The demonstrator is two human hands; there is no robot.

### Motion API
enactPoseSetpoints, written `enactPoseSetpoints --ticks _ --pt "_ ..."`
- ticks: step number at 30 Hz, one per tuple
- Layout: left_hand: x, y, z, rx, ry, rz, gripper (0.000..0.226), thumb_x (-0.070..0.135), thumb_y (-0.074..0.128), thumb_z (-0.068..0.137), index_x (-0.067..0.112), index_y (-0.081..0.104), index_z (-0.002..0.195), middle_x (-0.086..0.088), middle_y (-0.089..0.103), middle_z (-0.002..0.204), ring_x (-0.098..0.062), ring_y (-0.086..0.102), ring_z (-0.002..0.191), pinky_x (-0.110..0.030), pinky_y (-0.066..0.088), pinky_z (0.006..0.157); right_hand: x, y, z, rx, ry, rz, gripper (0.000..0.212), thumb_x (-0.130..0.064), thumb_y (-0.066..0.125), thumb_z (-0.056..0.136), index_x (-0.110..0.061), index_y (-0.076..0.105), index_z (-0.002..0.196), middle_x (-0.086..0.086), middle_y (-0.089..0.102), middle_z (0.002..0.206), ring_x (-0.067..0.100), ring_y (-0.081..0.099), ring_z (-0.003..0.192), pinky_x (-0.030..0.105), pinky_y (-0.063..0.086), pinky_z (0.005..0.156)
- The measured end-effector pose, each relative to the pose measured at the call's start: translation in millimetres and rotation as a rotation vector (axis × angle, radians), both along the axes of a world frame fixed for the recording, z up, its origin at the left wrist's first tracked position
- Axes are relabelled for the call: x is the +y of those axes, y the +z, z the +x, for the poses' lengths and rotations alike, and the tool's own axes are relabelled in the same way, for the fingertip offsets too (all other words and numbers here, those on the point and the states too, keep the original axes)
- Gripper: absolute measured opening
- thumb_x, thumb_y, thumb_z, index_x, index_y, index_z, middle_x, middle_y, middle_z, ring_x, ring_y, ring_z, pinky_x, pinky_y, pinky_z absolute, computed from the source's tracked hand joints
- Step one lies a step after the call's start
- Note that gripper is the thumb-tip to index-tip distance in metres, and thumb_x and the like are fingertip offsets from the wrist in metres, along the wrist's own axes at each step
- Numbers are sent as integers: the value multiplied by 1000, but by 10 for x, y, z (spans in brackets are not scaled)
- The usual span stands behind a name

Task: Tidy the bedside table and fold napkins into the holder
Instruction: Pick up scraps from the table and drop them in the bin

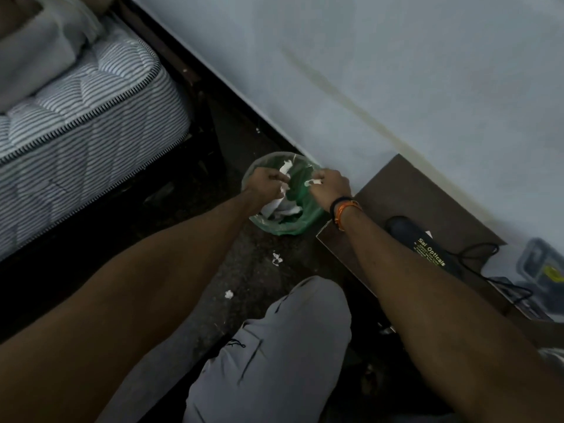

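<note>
We're in a bedroom at home, dim light. A striped quilted mattress [91,108] sits on a dark wooden bed frame [183,65] with grey bedding [36,47] bunched on top. A plain pale wall [366,71] runs behind. Beside the bed stands a low dark table [427,193] carrying a spectacle case [427,248], and a small bin [283,196] with a green liner stands on the dark floor [259,270] between them.

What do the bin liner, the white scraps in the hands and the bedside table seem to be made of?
Bin liner: thin green plastic film, slightly glossy and crinkled over the rim. White scraps: soft tissue or paper, matte, crumpled and torn-edged. Bedside table: dark brown, flat and matte, probably laminated board or wood; the dim light hides any grain.
</note>
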State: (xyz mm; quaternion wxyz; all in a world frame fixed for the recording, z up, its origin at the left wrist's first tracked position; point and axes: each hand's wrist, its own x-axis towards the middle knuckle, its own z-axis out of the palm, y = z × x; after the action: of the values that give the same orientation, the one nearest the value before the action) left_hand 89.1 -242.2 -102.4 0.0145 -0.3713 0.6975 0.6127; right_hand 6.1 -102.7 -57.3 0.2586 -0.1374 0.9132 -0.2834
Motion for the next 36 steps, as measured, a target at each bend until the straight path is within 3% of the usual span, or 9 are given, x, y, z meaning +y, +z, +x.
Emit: enactPoseSetpoints --ticks 4,7,10,15,18,21,26,33,36 --pt "-74 61 19 -11 -16 57 31 -17 45 87 -7 66 109 -15 63 87 -21 62 73 -27 60 61 -54 52 4 13 72 37 57 -10 58 83 -16 52 139 12 60 133 31 58 117 37 52 94" --pt "-87 72 68 6 0 86 25 -18 46 87 -6 66 97 -14 60 75 -25 60 69 -31 60 62 -71 98 66 50 43 42 53 -7 57 83 -14 56 135 12 62 131 32 60 114 41 53 94" --pt "-127 0 148 -9 5 39 28 -17 52 82 6 64 71 -12 59 67 -30 60 69 -35 60 65 -96 67 150 53 17 41 42 -5 59 83 -13 64 123 10 63 129 30 60 115 38 50 98" --pt "-229 -232 442 -68 18 -25 16 4 63 67 18 66 59 -12 70 74 -31 69 77 -41 60 78 -255 -152 320 99 122 55 22 -4 55 84 -7 75 93 12 73 101 31 64 98 41 53 91" --pt "-281 -513 706 -156 -17 -126 10 10 67 76 18 73 74 -11 75 87 -27 71 88 -33 56 80 -404 -458 487 84 296 150 22 -13 53 87 -6 74 91 15 73 96 36 64 92 36 54 77" --pt "-296 -867 964 -261 -87 -196 16 16 64 81 11 75 92 -12 75 98 -26 68 97 -32 51 81 -503 -850 685 24 528 253 20 -15 54 87 -10 73 90 12 71 98 34 62 92 39 54 79" --pt "-212 -1477 1359 -420 -260 -186 17 17 60 85 6 72 91 -20 72 100 -32 68 98 -36 51 80 -675 -1484 984 -219 767 425 17 -15 55 83 -9 70 77 12 69 84 31 63 82 41 55 79" --pt "-53 -2205 1772 -518 -268 -53 28 9 54 89 -1 67 111 -23 67 115 -36 63 108 -38 51 90 -866 -2145 1002 -311 796 483 17 -20 61 87 -15 75 93 11 72 106 32 65 100 40 53 93" --pt "23 -2592 1970 -520 -294 -24 44 33 53 86 5 67 116 -20 66 120 -36 60 113 -39 48 97 -846 -2447 916 -276 856 585 22 -22 62 88 -8 74 101 16 70 112 36 63 107 40 52 96"
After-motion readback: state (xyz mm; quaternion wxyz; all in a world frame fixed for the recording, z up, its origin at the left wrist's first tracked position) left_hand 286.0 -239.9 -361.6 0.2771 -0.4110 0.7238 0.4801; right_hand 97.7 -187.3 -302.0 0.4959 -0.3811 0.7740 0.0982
